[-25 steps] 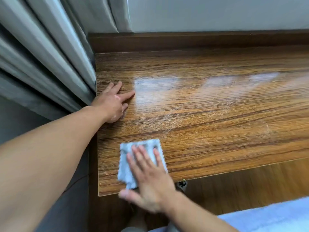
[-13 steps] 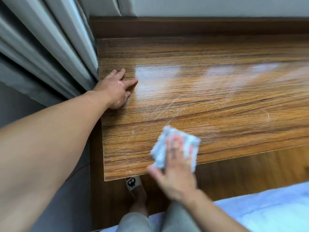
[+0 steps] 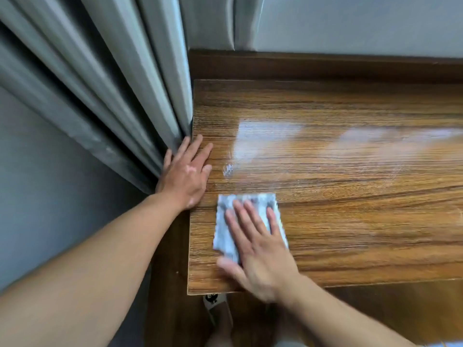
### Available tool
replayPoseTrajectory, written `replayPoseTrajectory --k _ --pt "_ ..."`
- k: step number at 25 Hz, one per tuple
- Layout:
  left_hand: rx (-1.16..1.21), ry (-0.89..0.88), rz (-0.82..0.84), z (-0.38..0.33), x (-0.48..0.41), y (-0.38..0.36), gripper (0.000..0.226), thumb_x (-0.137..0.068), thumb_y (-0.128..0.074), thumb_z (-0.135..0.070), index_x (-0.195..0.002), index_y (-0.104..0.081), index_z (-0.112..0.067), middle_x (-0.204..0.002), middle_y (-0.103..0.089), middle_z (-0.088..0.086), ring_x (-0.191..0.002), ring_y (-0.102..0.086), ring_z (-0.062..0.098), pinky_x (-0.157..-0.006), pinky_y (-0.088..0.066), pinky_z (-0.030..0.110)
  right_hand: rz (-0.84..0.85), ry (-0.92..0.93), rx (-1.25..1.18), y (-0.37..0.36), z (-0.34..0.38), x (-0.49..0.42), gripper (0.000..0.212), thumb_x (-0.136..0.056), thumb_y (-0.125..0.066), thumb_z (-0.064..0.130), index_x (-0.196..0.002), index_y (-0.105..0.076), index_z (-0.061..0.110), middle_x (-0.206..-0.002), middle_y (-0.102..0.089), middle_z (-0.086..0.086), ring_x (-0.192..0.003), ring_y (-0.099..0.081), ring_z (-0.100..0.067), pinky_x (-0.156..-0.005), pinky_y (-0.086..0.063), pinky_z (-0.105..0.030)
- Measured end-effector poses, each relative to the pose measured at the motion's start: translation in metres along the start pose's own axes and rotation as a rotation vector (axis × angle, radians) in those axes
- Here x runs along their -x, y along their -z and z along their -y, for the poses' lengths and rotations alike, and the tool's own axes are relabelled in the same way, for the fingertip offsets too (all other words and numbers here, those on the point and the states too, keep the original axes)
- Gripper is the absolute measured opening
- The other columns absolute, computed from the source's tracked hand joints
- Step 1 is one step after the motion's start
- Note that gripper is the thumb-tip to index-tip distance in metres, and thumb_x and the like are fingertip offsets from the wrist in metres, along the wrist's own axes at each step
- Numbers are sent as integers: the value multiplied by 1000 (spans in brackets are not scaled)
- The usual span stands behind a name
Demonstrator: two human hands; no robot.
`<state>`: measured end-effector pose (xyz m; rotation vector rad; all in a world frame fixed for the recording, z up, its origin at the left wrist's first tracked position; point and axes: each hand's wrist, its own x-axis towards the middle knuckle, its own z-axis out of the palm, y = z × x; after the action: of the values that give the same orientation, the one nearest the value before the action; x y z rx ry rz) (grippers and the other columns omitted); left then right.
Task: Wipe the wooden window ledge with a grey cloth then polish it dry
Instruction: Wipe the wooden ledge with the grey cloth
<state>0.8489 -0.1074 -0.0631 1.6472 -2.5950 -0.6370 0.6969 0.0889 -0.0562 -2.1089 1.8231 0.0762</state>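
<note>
The wooden window ledge (image 3: 350,186) fills the middle and right of the head view, glossy with pale streaks of reflected light. A small grey cloth (image 3: 224,221) lies flat near the ledge's front left corner. My right hand (image 3: 258,249) presses down on the cloth with straight, spread fingers and covers most of it. My left hand (image 3: 186,171) rests flat on the ledge's left edge, fingers straight, just beside the curtain.
Grey curtain folds (image 3: 112,96) hang along the ledge's left side, down to the corner. A dark wooden back rail (image 3: 325,66) runs under the pale wall. Below the front edge are wooden flooring and a slippered foot (image 3: 216,309).
My right hand slid the cloth right along the front edge, then back left and a little farther in. My left hand stayed flat at the left edge.
</note>
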Motion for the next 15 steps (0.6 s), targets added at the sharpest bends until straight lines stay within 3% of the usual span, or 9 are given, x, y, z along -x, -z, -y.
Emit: replayPoseTrajectory --k 2,4,7,10,12,15 --pt "140 77 -30 -2 34 -12 61 -101 -28 -45 -159 -17 -29 -169 -6 -11 -155 -1 12 -125 -10 47 86 253 90 -7 4 55 92 -96 -22 80 -162 -22 15 -170 -17 -8 -157 -14 -28 -123 -5 -57" --pt "205 123 -5 -12 72 -27 67 -97 -20 -51 -159 -1 -33 -168 3 -15 -155 5 8 -126 -9 44 81 293 110 11 -42 22 92 -95 -19 82 -164 -14 21 -171 -10 -2 -158 -9 -24 -124 1 -53" --pt "218 185 -3 -16 85 -41 62 -102 -15 -49 -154 18 -38 -165 14 -17 -153 15 6 -127 -2 42 37 -87 1 57 -94 -111 93 -90 -2 83 -163 4 26 -172 11 1 -158 12 -18 -124 13 -50" --pt "189 164 -37 -11 79 -44 63 -104 -17 -47 -157 15 -35 -165 13 -17 -153 14 6 -126 2 39 24 -286 -47 73 -81 -192 89 -96 -11 76 -163 4 20 -172 10 -3 -157 14 -22 -123 9 -58" --pt "261 176 -102 -6 81 -49 62 -104 -19 -45 -160 1 -30 -168 -2 -13 -155 2 8 -126 -3 35 10 -90 27 54 -44 -158 88 -96 -10 74 -164 -1 18 -172 3 -6 -158 9 -23 -124 5 -61" --pt "448 236 -250 -6 90 -54 60 -101 -26 -37 -156 -31 -15 -162 -34 3 -149 -27 19 -123 -15 27 118 348 88 17 -4 -16 84 -101 -18 72 -164 -4 19 -172 -1 -5 -158 7 -23 -124 -1 -60"
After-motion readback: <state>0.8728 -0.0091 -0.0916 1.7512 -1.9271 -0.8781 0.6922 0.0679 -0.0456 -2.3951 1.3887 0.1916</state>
